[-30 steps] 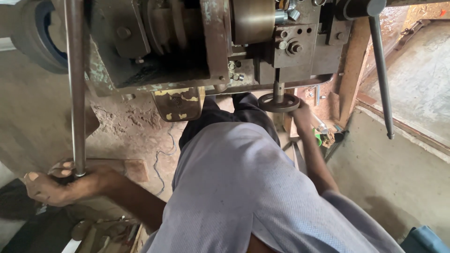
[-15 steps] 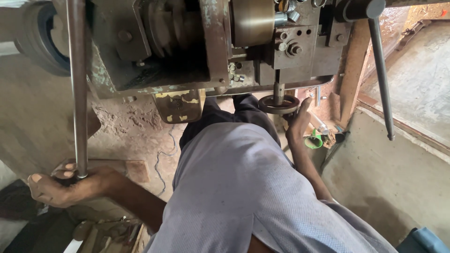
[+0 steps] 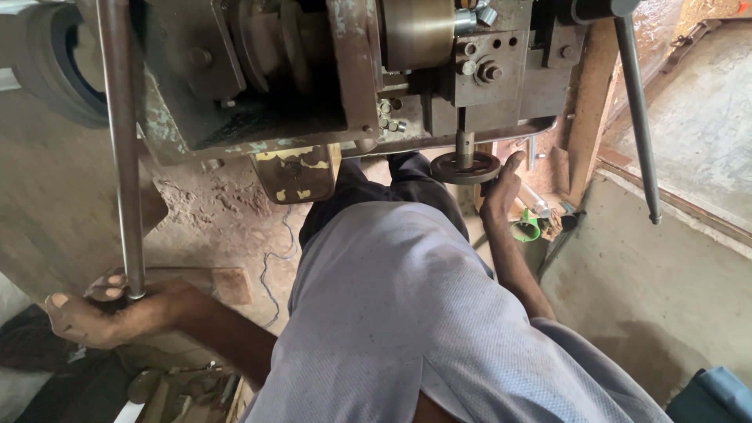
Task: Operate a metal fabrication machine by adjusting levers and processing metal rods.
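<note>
My left hand (image 3: 110,312) is wrapped around the lower end of a long steel lever (image 3: 121,149) that runs up to the old grey-green machine (image 3: 313,70). My right hand (image 3: 501,188) reaches up to a small dark round handwheel (image 3: 465,167) on a short shaft under the machine, with the thumb and fingers touching its rim. My pale grey shirt (image 3: 407,313) fills the middle of the view, with dark trousers above it.
A second long steel lever (image 3: 638,110) hangs at the right. A green cup-like object (image 3: 526,230) sits below the handwheel. A brownish metal plate (image 3: 298,172) hangs under the machine. Tools (image 3: 180,388) lie at lower left; a concrete ledge (image 3: 674,258) rises at right.
My right hand has risen from beside the green object to the handwheel's rim. The left hand stays on the lever.
</note>
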